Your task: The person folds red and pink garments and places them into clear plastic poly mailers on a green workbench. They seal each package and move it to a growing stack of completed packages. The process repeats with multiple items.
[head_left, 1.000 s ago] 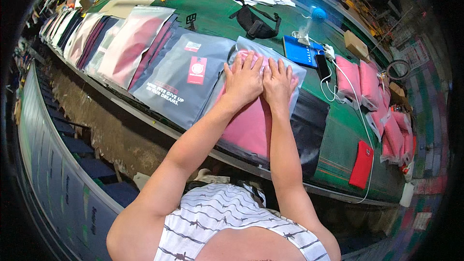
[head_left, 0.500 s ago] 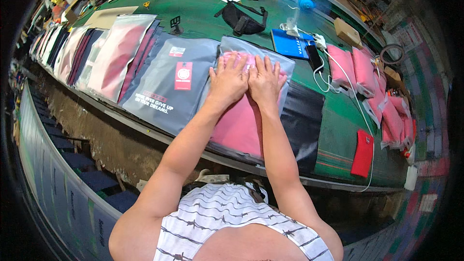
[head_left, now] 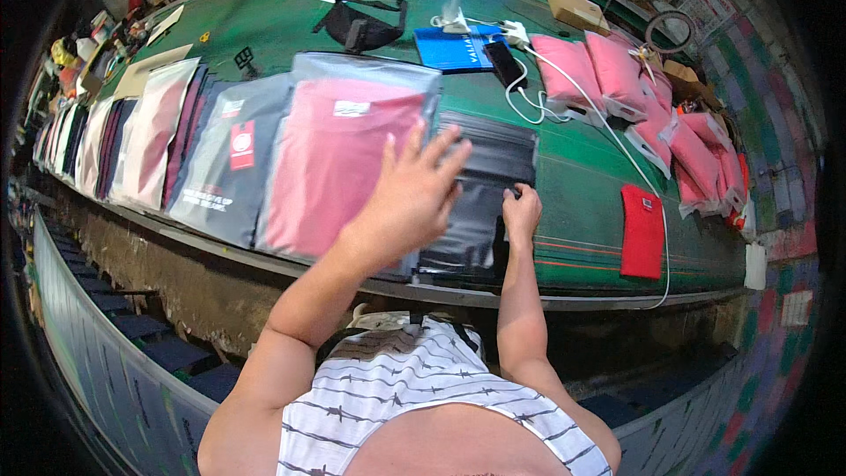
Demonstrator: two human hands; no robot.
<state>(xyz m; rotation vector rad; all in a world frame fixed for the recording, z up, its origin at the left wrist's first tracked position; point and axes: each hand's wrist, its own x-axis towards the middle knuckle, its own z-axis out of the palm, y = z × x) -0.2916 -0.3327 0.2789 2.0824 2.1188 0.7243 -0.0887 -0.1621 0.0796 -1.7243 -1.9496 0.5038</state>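
Our left hand hovers open, fingers spread, over the clear plastic bag holding a folded pink garment on the green bench; our right hand pinches the neighbouring dark plastic bag, apparently to steady it.

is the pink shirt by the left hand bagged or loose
Bagged: the pink shirt lies flat inside a clear plastic bag whose glossy edge shows around it.

Hands now apart: left hand lifted.
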